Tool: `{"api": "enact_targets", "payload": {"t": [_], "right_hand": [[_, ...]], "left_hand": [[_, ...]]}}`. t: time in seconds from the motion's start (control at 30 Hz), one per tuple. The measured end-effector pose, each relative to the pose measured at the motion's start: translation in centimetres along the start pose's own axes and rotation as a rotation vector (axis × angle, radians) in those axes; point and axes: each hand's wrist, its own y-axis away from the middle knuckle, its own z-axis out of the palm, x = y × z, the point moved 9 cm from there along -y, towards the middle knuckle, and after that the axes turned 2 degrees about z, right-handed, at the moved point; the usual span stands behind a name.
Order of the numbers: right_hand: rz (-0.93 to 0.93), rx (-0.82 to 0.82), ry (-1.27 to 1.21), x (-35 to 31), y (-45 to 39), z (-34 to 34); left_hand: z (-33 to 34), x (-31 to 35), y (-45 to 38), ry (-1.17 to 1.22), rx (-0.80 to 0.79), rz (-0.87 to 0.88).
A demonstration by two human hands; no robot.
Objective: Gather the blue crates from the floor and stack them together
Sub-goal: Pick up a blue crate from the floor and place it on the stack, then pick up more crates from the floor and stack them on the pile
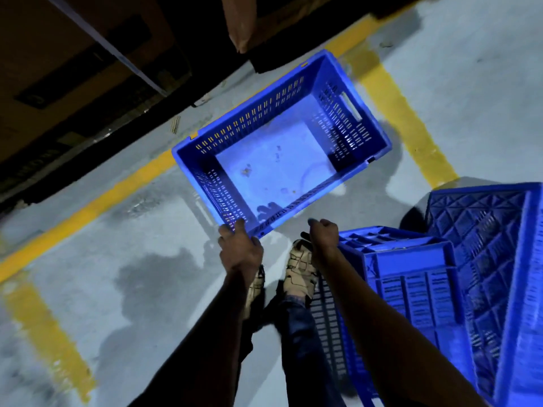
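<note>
The left hand [239,246] grips the near corner of the open crate [279,148], tilting it off the floor [147,259] — likely to carry it over. The right hand [324,232] is curled and holds nothing. More crates [411,277] lie upturned at right — the probable stack. No writing is legible.

Left arm: bare, stretched forward and down from the lower frame.
Left hand [239,245]: back facing up, fingers hooked over the near corner of an open blue crate [282,145], gripping its rim.
Right arm: bare, extended alongside the left.
Right hand [323,232]: fingers curled, holding nothing visible, just apart from the rim.
</note>
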Motion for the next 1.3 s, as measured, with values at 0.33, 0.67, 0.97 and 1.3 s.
{"api": "enact_targets", "payload": {"t": [0.33,0.67,0.97,1.3], "right_hand": [[-0.029,0.125,-0.265,3.3,17.3,-18.2],[0.168,0.317,-0.574,16.3,26.5,-37.9],[0.331,0.395,-0.635,29.3,23.4,-45.8],[0.414,0.438,-0.634,37.1,15.4,-42.4]], "left_hand": [[-2.8,7.5,14.3,-0.095,-0.226,0.241],[5.4,11.9,30.7,-0.075,-0.459,0.315],[16.7,8.4,37.6,0.014,-0.512,0.152],[25.1,2.2,34.4,0.352,-0.547,-0.307]]}}
